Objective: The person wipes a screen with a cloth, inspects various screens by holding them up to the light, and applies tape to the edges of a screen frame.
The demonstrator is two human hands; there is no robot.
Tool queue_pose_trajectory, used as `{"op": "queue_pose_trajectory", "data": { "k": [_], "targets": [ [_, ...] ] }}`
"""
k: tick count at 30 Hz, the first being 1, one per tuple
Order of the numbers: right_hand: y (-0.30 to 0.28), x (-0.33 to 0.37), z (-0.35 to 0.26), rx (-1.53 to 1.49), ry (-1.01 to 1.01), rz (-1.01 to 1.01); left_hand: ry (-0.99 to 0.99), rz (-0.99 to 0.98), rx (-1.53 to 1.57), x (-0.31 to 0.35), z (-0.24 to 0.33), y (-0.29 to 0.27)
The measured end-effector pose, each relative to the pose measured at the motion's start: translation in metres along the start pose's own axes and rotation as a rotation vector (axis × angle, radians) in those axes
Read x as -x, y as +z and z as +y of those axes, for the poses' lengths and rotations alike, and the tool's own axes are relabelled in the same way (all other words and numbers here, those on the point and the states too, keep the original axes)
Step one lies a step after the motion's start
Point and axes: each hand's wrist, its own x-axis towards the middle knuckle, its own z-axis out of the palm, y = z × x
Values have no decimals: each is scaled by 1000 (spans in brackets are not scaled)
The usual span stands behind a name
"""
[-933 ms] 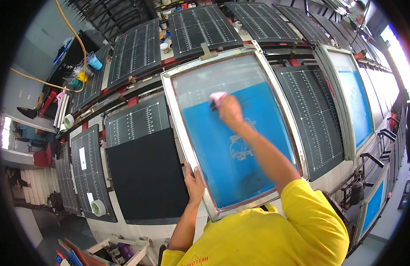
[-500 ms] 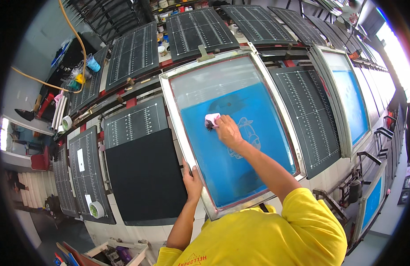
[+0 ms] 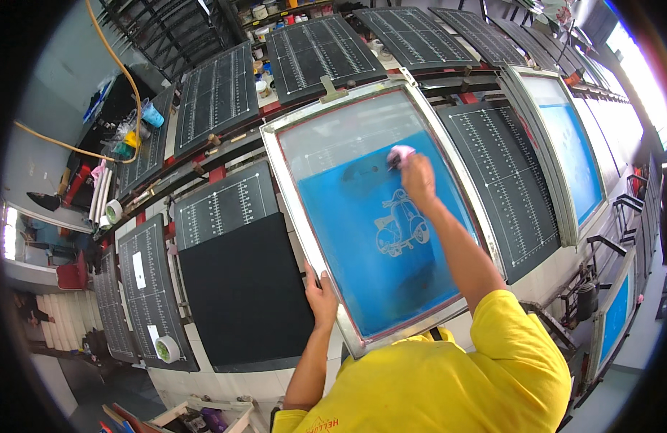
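Note:
A silver-rimmed printing screen (image 3: 303,216) with blue-coated mesh lies tilted in front of me. Its mesh carries a pale scooter design (image 3: 400,229), with dark smears above and below it. My right hand (image 3: 418,180) is closed around a crumpled pink rag (image 3: 401,155) stained dark, held against the upper part of the blue area. My left hand (image 3: 322,297) grips the screen's left rail near its lower end, thumb on top. Beside that hand, black fabric (image 3: 243,289) covers most of a printing board.
Dark boards with white ruler marks (image 3: 315,54) line both sides of a rail. A second blue screen (image 3: 570,162) stands raised at right. A tape roll (image 3: 167,350) sits on a left board. An orange hose (image 3: 120,61) hangs near a blue cup (image 3: 152,114).
My right hand has moved the rag up and to the right across the mesh, uncovering the scooter design. My left hand stays on the screen's rail. The whole view has shifted slightly.

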Motion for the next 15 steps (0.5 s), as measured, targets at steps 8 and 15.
{"op": "queue_pose_trajectory", "data": {
  "k": [8, 15],
  "targets": [
    [86, 22, -48, 0, -219, -13, 60, 21, -64, -3, -9, 2],
    [66, -5, -2, 223, 59, -53, 137, 19, -107, -4, -15, 4]
  ]
}}
